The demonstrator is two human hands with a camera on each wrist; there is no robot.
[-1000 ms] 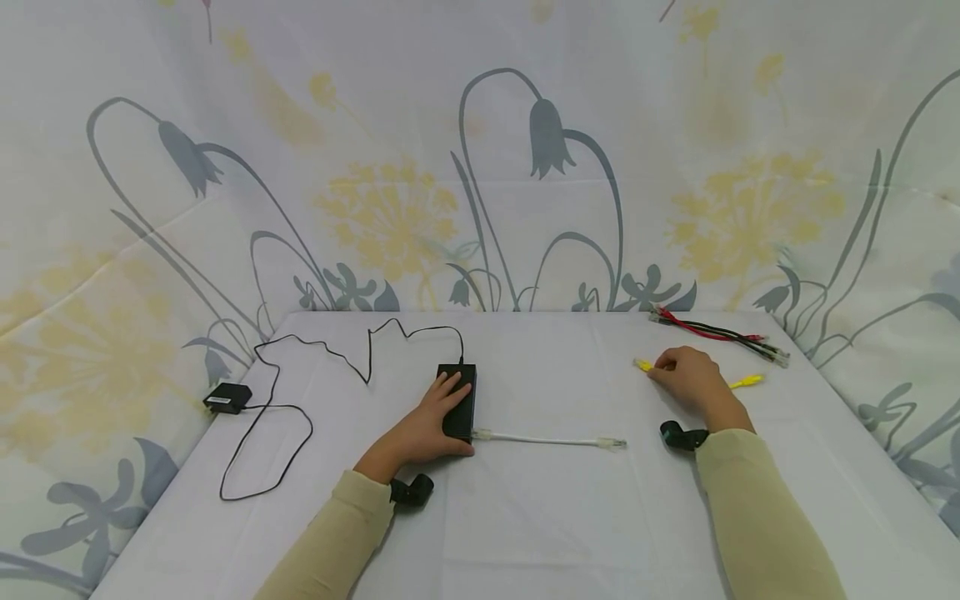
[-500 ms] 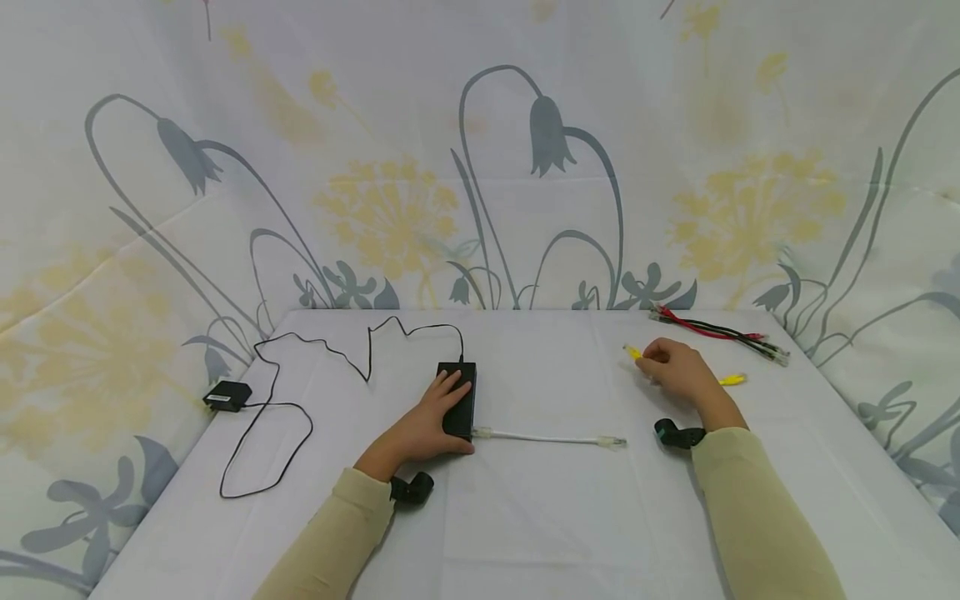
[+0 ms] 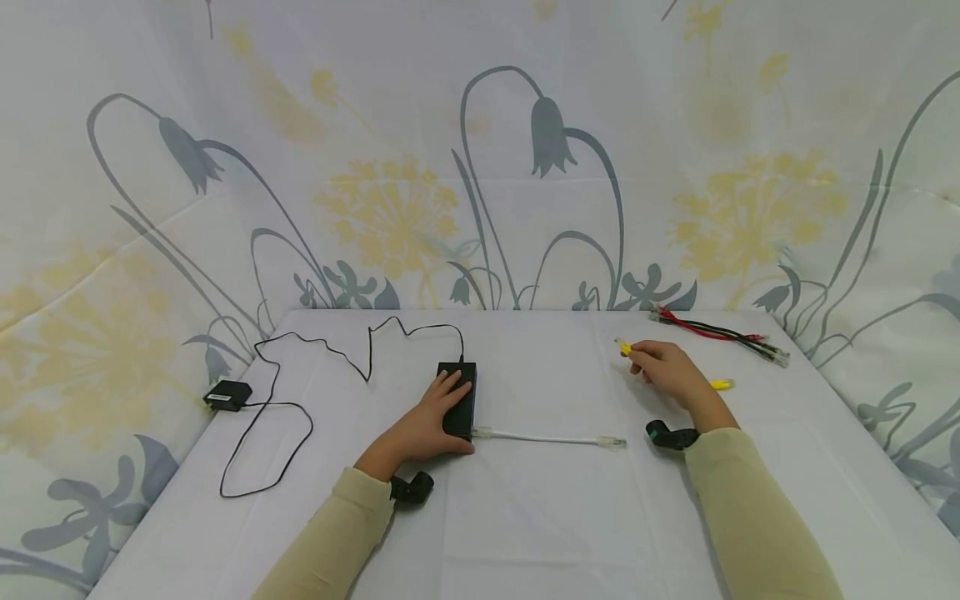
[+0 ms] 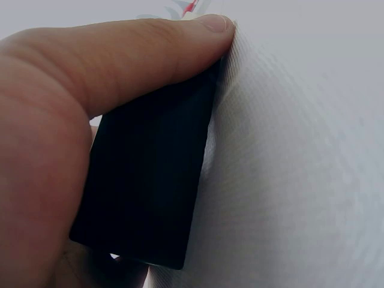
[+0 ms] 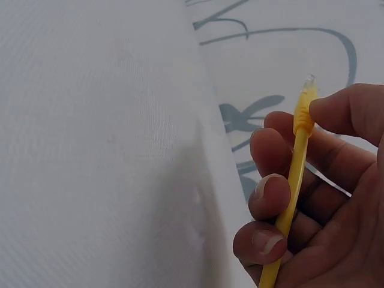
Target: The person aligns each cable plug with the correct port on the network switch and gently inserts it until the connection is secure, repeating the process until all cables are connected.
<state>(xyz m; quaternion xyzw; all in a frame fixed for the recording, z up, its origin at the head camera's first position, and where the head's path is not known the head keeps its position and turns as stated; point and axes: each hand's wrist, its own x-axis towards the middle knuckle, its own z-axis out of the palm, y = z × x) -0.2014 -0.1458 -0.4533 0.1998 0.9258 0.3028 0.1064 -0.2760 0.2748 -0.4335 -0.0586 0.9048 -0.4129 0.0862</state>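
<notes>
My left hand (image 3: pixel 426 423) rests on a flat black network box (image 3: pixel 467 377), fingers spread straight over its top. In the left wrist view the thumb (image 4: pixel 150 51) lies along one side of the box. A short white Ethernet cable (image 3: pixel 543 439) runs from the box's right side, its free plug lying on the table. My right hand (image 3: pixel 671 372) holds a short yellow Ethernet cable (image 5: pixel 294 174). Thumb and index finger pinch it just behind the clear plug (image 5: pixel 309 83), which points away from the hand. Its other yellow end (image 3: pixel 722 384) shows behind the wrist.
At the back right lies a bundle of red and black Ethernet cables (image 3: pixel 720 333). A black power adapter (image 3: pixel 228 396) sits at the left, its thin black cord (image 3: pixel 288 335) looping across to the box's far end. A flowered cloth (image 3: pixel 480 167) hangs behind the white table (image 3: pixel 540 525).
My right hand has moved left and slightly up in the head view, carrying the yellow Ethernet cable. My left hand, the black box and the white cable have stayed in place.
</notes>
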